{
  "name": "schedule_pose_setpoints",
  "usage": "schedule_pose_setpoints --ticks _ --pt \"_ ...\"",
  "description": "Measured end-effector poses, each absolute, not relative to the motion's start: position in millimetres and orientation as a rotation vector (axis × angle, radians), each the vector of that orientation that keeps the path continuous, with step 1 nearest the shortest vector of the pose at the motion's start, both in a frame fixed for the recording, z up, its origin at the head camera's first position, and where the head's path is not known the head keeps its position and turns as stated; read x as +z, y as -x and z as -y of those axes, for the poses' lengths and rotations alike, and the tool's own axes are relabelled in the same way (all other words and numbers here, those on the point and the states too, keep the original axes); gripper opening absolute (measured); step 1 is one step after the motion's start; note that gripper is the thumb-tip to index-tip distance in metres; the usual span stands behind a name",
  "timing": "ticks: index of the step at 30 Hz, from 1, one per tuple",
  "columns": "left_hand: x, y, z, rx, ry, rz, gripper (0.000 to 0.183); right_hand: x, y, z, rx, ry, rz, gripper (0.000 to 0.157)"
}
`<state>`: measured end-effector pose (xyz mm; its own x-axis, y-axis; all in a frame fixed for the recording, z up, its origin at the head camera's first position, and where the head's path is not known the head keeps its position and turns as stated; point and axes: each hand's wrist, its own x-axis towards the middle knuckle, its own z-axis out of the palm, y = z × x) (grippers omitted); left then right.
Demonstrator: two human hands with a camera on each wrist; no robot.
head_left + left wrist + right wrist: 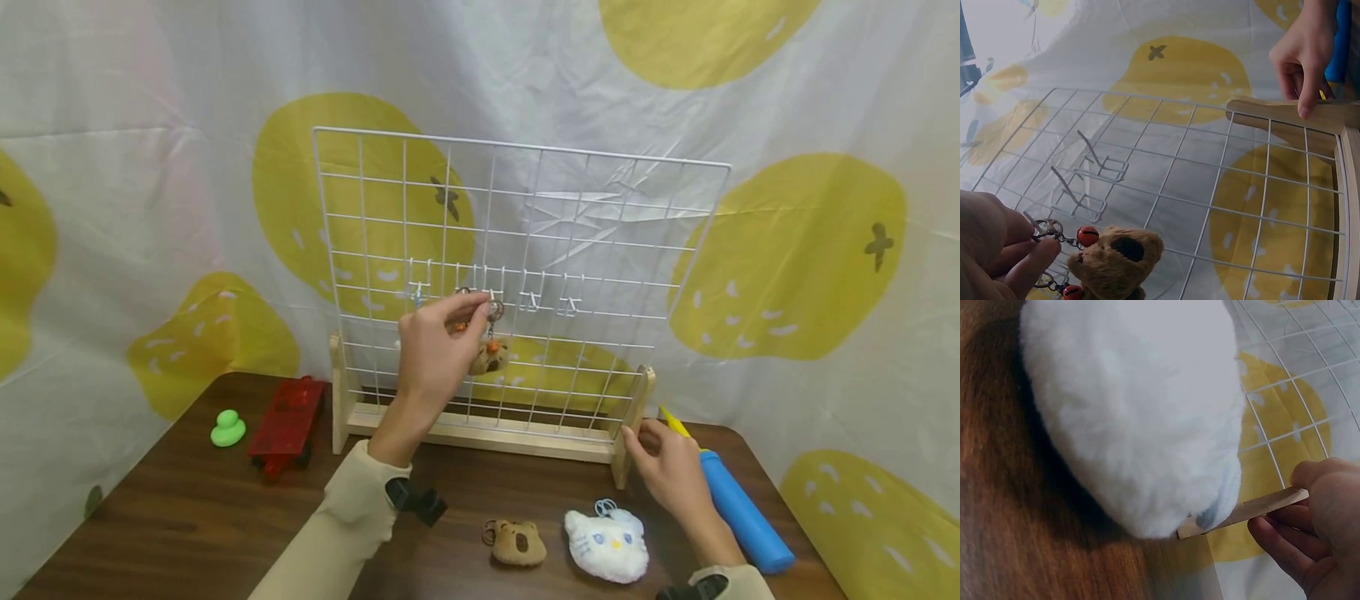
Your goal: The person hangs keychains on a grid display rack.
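A wooden table (187, 517) is carrying a rack (525, 439), red cart (283, 427), green toy (227, 430), brown plush (521, 545), white plush (609, 550) and blue tube (744, 512).

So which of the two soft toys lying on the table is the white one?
The cat-faced plush, the one nearer the right hand. It has white fur and blue eyes, while the smaller plush beside it is brown.

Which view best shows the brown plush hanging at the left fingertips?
The left wrist view: the brown plush is largest, its dark nose plain. The head view shows it small, partly behind its bell; the right wrist view misses it.
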<state>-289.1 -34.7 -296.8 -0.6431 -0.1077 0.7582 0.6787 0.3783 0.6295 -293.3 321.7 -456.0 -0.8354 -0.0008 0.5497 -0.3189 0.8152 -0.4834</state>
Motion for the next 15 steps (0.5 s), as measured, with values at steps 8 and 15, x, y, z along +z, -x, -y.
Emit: schedule_pose_setpoints --ticks 8,15 --pt "-303 283 39 -1.344 0.512 1.831 0.017 -457 293 -323 0.778 -0.244 2.44 0.026" --pt "-320 270 47 -1.276 0.547 1.786 0.015 -456 293 -322 0.778 -0.24 2.45 0.027"
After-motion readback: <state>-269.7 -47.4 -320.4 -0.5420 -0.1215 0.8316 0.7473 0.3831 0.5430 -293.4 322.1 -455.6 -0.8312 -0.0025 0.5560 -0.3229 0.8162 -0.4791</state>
